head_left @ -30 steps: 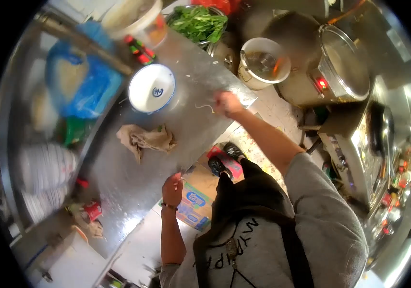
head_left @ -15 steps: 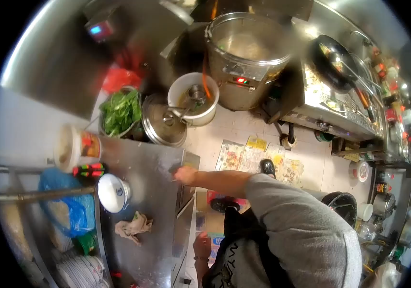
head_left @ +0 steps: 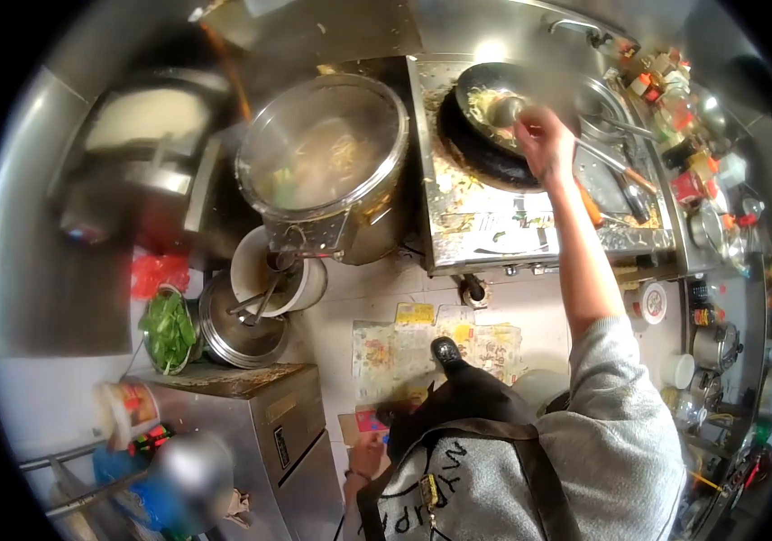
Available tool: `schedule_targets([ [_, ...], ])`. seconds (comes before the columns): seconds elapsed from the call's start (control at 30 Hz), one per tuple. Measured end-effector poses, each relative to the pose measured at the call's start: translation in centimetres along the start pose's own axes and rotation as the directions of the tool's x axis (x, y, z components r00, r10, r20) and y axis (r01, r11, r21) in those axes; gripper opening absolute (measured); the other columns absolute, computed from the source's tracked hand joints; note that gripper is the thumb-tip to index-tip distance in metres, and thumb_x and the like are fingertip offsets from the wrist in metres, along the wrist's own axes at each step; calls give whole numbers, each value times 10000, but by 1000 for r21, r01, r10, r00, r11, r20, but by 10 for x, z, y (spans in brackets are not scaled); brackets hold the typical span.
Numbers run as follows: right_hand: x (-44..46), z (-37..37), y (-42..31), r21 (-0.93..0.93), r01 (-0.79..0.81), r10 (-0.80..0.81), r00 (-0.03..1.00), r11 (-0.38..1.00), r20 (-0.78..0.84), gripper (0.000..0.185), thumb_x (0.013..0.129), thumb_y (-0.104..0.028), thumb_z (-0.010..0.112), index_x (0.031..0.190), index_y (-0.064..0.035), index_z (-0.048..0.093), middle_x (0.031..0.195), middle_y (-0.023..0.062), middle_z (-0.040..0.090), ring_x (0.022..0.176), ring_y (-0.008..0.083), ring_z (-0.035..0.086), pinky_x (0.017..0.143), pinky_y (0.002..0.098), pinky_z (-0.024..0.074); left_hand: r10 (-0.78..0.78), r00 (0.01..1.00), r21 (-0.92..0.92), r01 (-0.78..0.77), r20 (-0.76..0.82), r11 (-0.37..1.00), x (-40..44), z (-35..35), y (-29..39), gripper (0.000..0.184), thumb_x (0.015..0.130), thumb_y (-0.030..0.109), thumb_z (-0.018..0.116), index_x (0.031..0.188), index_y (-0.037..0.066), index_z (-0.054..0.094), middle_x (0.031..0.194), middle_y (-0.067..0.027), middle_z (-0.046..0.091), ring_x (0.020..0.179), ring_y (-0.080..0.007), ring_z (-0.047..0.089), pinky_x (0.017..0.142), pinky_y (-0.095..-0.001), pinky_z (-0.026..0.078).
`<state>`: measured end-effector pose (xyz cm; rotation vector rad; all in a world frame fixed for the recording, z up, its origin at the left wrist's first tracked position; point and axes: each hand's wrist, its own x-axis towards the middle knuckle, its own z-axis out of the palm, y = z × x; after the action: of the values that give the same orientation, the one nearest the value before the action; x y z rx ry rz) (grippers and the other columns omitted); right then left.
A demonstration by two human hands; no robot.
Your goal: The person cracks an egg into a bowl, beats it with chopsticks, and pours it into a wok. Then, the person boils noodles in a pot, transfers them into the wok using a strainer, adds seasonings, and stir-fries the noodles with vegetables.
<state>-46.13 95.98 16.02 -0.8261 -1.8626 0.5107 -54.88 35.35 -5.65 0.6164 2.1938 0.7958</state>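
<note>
The left hand (head_left: pixel 367 453) hangs low beside the apron, its fingers bent; I cannot tell whether they close on anything. To its left stands a steel cabinet (head_left: pixel 251 451), with a blurred white bowl (head_left: pixel 195 469) and a crumpled cloth (head_left: pixel 238 508) toward its near end. Flattened cardboard (head_left: pixel 386 361) covers the floor ahead of the feet.

Just past the cabinet's far edge sit a basin of leafy greens (head_left: pixel 170 335) and, beside it, a lidded pot (head_left: pixel 233 329). Next comes a white bucket (head_left: pixel 314 284) with a ladle leaning inside. Beyond the bucket is a big steaming pot (head_left: pixel 377 230), left of the stove (head_left: pixel 494 243).

The right forearm crosses the stove's front edge and hides part of it; an orange handle (head_left: pixel 589 207) shows beside the arm. A wooden-ended handle (head_left: pixel 640 181) lies toward the right edge, and seasoning bottles (head_left: pixel 675 104) crowd beyond that edge.

The wok (head_left: pixel 487 79) is near the middle of the stove's top, with food and a ladle head (head_left: pixel 507 112) in it. Over its right rim is the right hand (head_left: pixel 544 140), fingers curled together; whether they grip the ladle is too blurred to tell.
</note>
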Motion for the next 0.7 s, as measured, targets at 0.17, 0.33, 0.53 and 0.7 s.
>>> schedule_targets([
  [0.17, -11, -59, 83, -180, -140, 118, 984, 974, -132, 156, 771, 36, 643, 906, -35, 608, 750, 8, 570, 666, 80, 501, 622, 214, 442, -15, 998, -253, 0, -57, 967, 50, -24, 64, 150, 791, 82, 656, 917, 2, 637, 756, -40, 659, 686, -89, 596, 641, -240, 487],
  [0.33, -144, -159, 101, -306, -450, 440, 892, 839, -103, 70, 817, -34, 627, 885, -36, 611, 684, 28, 553, 611, 106, 505, 591, 240, 436, 287, 953, -403, -224, 102, 887, 85, -43, 163, 62, 818, 51, 657, 836, -5, 638, 897, -61, 651, 747, -105, 588, 663, -228, 472],
  [0.53, -241, -258, 90, -620, -573, 615, 768, 535, -179, 154, 874, -185, 599, 821, -43, 625, 585, 105, 576, 490, 182, 530, 533, 312, 451, 482, 835, -175, -450, 265, 876, 148, -39, 244, 146, 850, 106, 620, 766, -5, 665, 1050, -109, 637, 847, -202, 632, 763, -301, 498],
  [0.7, -179, -270, 97, -472, -522, 516, 842, 710, -155, 250, 844, -49, 574, 1093, -42, 594, 906, 146, 628, 817, 222, 624, 741, 320, 490, 651, 737, 22, -665, 182, 747, 161, 18, 194, 137, 786, 150, 663, 826, 20, 680, 1031, -135, 639, 889, -279, 629, 785, -334, 493],
])
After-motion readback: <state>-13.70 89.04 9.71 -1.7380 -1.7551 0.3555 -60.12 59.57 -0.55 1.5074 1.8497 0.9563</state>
